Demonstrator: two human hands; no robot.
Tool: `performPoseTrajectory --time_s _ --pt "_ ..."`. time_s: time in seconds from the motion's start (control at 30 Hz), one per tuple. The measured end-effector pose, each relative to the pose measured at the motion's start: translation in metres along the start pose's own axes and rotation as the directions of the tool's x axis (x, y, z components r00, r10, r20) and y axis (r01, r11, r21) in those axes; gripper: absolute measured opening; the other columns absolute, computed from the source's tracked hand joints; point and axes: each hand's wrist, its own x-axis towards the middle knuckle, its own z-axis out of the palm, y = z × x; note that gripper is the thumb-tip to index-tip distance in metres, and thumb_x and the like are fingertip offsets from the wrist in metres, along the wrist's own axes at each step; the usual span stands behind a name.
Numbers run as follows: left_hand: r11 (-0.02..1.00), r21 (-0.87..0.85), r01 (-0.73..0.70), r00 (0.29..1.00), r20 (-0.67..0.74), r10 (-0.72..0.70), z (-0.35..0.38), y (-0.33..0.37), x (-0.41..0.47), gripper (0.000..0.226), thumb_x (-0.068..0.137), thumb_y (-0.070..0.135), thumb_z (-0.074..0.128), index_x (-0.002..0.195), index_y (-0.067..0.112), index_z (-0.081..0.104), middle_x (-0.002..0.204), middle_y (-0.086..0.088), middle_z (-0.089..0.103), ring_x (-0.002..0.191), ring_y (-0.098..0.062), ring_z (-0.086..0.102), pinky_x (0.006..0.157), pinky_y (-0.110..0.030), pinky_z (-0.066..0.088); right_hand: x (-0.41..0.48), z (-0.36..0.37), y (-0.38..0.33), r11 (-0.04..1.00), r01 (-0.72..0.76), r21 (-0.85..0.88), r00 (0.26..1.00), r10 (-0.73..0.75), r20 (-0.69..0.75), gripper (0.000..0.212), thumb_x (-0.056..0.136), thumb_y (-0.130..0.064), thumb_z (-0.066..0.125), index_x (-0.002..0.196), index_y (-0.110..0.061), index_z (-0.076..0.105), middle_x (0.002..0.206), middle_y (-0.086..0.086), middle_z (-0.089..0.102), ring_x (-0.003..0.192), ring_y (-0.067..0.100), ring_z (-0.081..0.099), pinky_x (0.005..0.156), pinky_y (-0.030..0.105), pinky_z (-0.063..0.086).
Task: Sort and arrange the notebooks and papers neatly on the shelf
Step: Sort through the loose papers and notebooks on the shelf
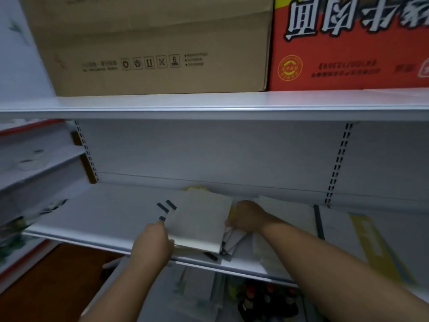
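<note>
Head view: notebook stack (200,219) near shelf (92,238) front edge; left hand (153,245) and right hand (247,217) fingers curled round its sides. Loose papers (292,217) toward the right end look unsorted; task seemingly midway.

I read the shelf (104,217) as white painted metal, smooth with a low sheen, and the slotted uprights (339,163) have the same finish. The notebook stack (199,221) has a matt white paper cover. The black spine (319,221) looks like matt plastic. The brown box (151,43) is plain matt cardboard, creased. The red box (348,66) is printed card, slightly glossy. The floor (58,275) looks like brown wood, smooth.
</note>
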Motion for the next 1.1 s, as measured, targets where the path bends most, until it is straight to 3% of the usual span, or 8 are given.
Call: performPoseTrajectory --time_s 0.17,0.23,0.33,0.5,0.8,0.93,1.0,1.1 --pt "0.989 -0.137 0.057 0.998 0.045 -0.052 -0.003 -0.008 0.001 0.016 0.084 0.020 0.046 0.077 0.006 0.050 0.094 -0.016 0.056 0.083 -0.028 0.054 0.068 -0.027 0.039 0.003 -0.004 -0.005 0.999 -0.043 0.006 0.997 0.043 -0.071 0.062 0.070 -0.044 0.074 0.115 -0.004 0.059 0.123 0.014 0.059 0.110 0.028 0.057 0.086 0.030 0.048" --pt "0.981 -0.182 0.066 0.997 0.040 -0.060 -0.011 -0.005 0.004 0.027 0.087 0.027 0.045 0.068 0.008 0.044 0.092 -0.021 0.059 0.081 -0.028 0.051 0.070 -0.029 0.039 0.004 -0.004 -0.008 0.997 -0.042 0.064 0.996 0.047 -0.077 0.038 0.070 -0.037 0.076 0.089 -0.007 0.062 0.102 0.013 0.061 0.092 0.024 0.060 0.068 0.028 0.046" --pt "0.966 -0.247 0.073 0.996 0.073 -0.056 -0.014 0.003 0.007 0.041 0.076 0.047 0.061 0.088 0.008 0.057 0.100 -0.013 0.066 0.091 -0.029 0.062 0.071 -0.028 0.045 0.000 -0.001 -0.013 0.968 -0.060 0.242 0.997 0.070 -0.035 0.042 0.072 -0.027 0.074 0.054 -0.015 0.038 0.064 0.004 0.045 0.059 0.013 0.047 0.047 0.022 0.031" --pt "0.992 -0.113 0.061 0.996 0.071 -0.054 -0.009 0.007 0.015 0.076 0.064 0.063 0.062 0.116 0.008 0.057 0.114 -0.013 0.060 0.105 -0.028 0.057 0.084 -0.032 0.049 -0.021 0.000 -0.018 0.817 -0.088 0.570 0.995 0.093 0.021 0.011 0.080 -0.003 0.057 0.083 0.006 0.062 0.080 0.012 0.057 0.085 0.033 0.068 0.074 0.044 0.060" --pt "0.998 -0.060 -0.004 0.998 0.057 0.008 -0.021 0.011 0.020 0.084 0.051 0.062 0.067 0.116 0.011 0.055 0.110 -0.010 0.062 0.099 -0.028 0.059 0.080 -0.033 0.052 -0.054 0.002 -0.023 0.575 -0.040 0.817 0.979 0.185 -0.083 0.033 0.082 0.008 0.050 0.066 -0.022 0.054 0.074 0.000 0.058 0.065 0.018 0.061 0.059 0.035 0.058" --pt "0.939 -0.338 -0.058 0.990 0.101 0.098 -0.032 0.047 0.020 0.045 0.080 0.028 0.067 0.117 0.004 0.055 0.108 -0.015 0.061 0.088 -0.028 0.057 0.071 -0.030 0.047 -0.069 -0.020 0.004 0.481 -0.012 0.877 0.943 0.296 -0.149 0.023 0.081 0.001 0.057 0.078 -0.021 0.056 0.089 0.007 0.063 0.078 0.025 0.064 0.064 0.037 0.059" --pt "0.785 -0.619 -0.020 0.973 0.168 0.157 -0.027 0.076 0.015 0.035 0.085 0.018 0.062 0.116 0.001 0.055 0.104 -0.015 0.059 0.088 -0.030 0.057 0.069 -0.033 0.050 -0.080 -0.036 0.030 0.413 0.000 0.911 0.916 0.364 -0.166 0.020 0.082 -0.001 0.062 0.082 -0.019 0.055 0.094 0.012 0.064 0.075 0.025 0.064 0.060 0.033 0.059" --pt "0.647 -0.761 -0.042 0.972 0.118 0.202 -0.012 0.130 0.009 0.035 0.084 0.014 0.064 0.116 0.000 0.058 0.107 -0.013 0.061 0.095 -0.033 0.060 0.080 -0.040 0.053 -0.107 -0.062 0.082 0.394 0.051 0.918 0.837 0.485 -0.255 0.024 0.084 0.002 0.059 0.076 -0.020 0.052 0.093 0.011 0.061 0.075 0.025 0.062 0.051 0.029 0.058"
